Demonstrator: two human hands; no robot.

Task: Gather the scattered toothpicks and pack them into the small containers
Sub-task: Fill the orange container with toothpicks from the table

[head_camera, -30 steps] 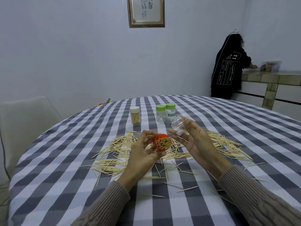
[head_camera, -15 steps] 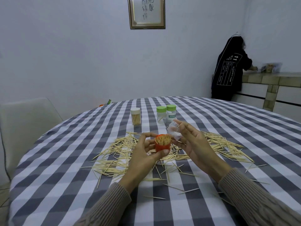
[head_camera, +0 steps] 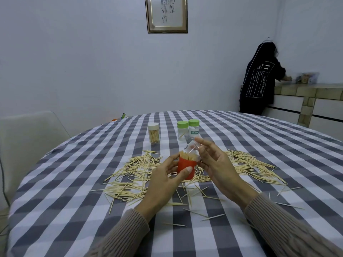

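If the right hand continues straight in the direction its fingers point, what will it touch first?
Probably the two green-lidded jars. The right hand, holding a clear cover, points away and slightly left toward them. Depth is unclear, so it might pass above them.

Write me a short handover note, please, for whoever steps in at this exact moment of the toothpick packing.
Left hand grips the red cap, packed with upright toothpicks.
Right hand holds the clear container body tilted over the toothpick tips, not yet seated.
Standing at the back: a white-lidded container full of toothpicks and two green-lidded containers, the left of these nearly empty.
Done: one container filled, one bundle loaded.
Left: slide the clear body over the bundle, then gather the scattered toothpicks from the checked tablecloth.
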